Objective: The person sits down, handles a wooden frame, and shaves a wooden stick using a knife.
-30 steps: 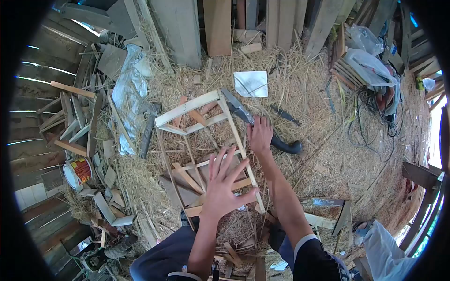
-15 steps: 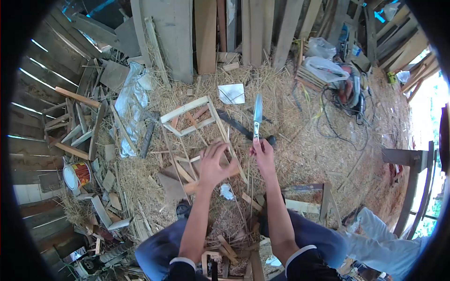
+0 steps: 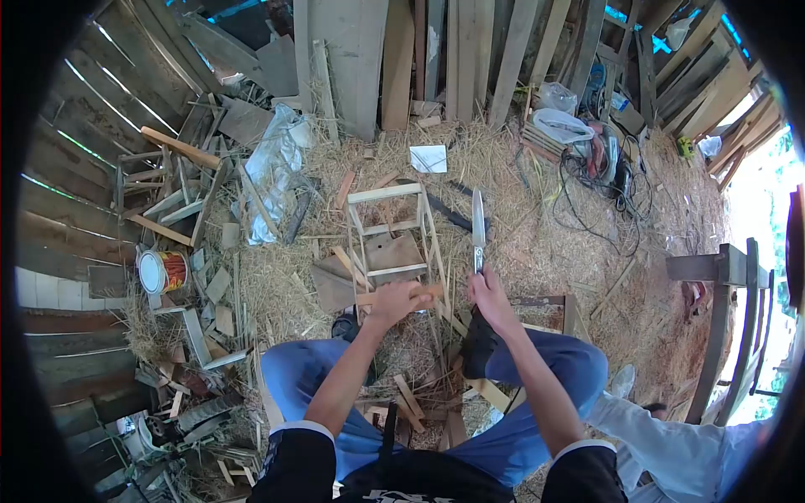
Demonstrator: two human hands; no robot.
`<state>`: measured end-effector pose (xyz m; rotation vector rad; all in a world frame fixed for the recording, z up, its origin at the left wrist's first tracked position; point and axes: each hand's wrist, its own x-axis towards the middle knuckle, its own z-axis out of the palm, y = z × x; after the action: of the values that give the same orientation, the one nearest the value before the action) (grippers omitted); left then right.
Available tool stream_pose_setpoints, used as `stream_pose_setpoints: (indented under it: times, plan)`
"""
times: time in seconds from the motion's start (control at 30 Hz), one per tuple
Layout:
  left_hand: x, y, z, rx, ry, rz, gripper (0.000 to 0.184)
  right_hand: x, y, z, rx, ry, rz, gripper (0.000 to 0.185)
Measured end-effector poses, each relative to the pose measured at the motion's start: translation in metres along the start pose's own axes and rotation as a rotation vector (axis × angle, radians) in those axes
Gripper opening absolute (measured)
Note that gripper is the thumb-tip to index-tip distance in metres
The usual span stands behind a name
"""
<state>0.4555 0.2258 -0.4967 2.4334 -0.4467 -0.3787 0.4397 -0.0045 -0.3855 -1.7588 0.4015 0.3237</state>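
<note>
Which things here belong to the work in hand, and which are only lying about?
Seemingly in use:
knife, in right hand
wooden bar, in left hand
wooden frame

Apparently lying about:
white paper
bucket
plastic bag

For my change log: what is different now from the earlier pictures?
The right hand has raised the knife from beside the wooden frame, blade pointing away. The left hand, open over the frame before, grips a wooden bar at its near end; the frame has turned squarer. White paper and bucket stayed put.

Shiny knife [image 3: 479,230], tip forward, near pale open wooden frame [image 3: 384,194] apparently on straw [image 3: 537,268]
</note>
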Motion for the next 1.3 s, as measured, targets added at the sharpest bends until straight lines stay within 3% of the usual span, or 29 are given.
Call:
stream_pose_setpoints:
  times: [0.07, 0.17, 0.27, 0.37, 0.53, 0.67, 0.77, 0.8, 0.9, 1.0, 1.13, 1.23, 1.3]
  plan:
    - [-0.016, 0.012, -0.004, -0.032, -0.126, -0.075, 0.048, -0.023, 0.004, -0.007, -0.125, 0.044, -0.055, 0.019]
    - [-0.032, -0.009, 0.027, 0.06, 0.069, 0.156, 0.052, -0.039, 0.007, -0.013, -0.178, 0.082, -0.085, 0.026]
    - [-0.046, 0.008, -0.002, -0.005, 0.142, 0.263, 0.052, -0.04, 0.016, -0.006, -0.194, 0.12, -0.185, 0.027]
    - [-0.058, 0.033, -0.06, -0.021, 0.013, 0.192, 0.047, -0.028, 0.024, 0.006, -0.268, 0.129, -0.293, 0.025]
    - [-0.086, 0.066, -0.128, 0.054, 0.093, 0.112, 0.035, -0.046, -0.01, 0.012, -0.412, 0.065, -0.424, 0.024]
    - [-0.108, 0.092, -0.152, 0.058, 0.122, 0.065, 0.037, -0.069, -0.044, 0.006, -0.347, 0.1, -0.492, 0.024]
    - [-0.115, 0.093, -0.153, 0.067, 0.112, 0.088, 0.041, -0.08, -0.06, 0.0, -0.147, 0.059, -0.36, 0.023]
    - [-0.116, 0.09, -0.153, 0.073, 0.118, 0.093, 0.041, -0.075, -0.057, 0.003, -0.147, 0.123, -0.456, 0.023]
    - [-0.116, 0.071, -0.148, 0.075, 0.056, 0.037, 0.039, -0.065, -0.056, 0.007, -0.165, 0.117, -0.39, 0.021]
    - [-0.12, 0.031, -0.128, -0.002, 0.049, 0.026, 0.037, -0.056, -0.059, 0.018, -0.331, 0.132, -0.463, 0.024]
    - [-0.115, -0.028, -0.089, -0.184, 0.188, 0.002, 0.048, -0.028, -0.027, 0.036, -0.558, 0.136, -0.267, 0.03]
    - [-0.105, -0.045, -0.059, -0.125, 0.262, -0.258, 0.062, -0.001, 0.022, 0.042, -0.607, 0.205, -0.134, 0.033]
    - [-0.095, -0.039, -0.061, -0.283, 0.066, -0.439, 0.068, 0.007, 0.062, 0.037, -0.564, 0.237, -0.108, 0.035]
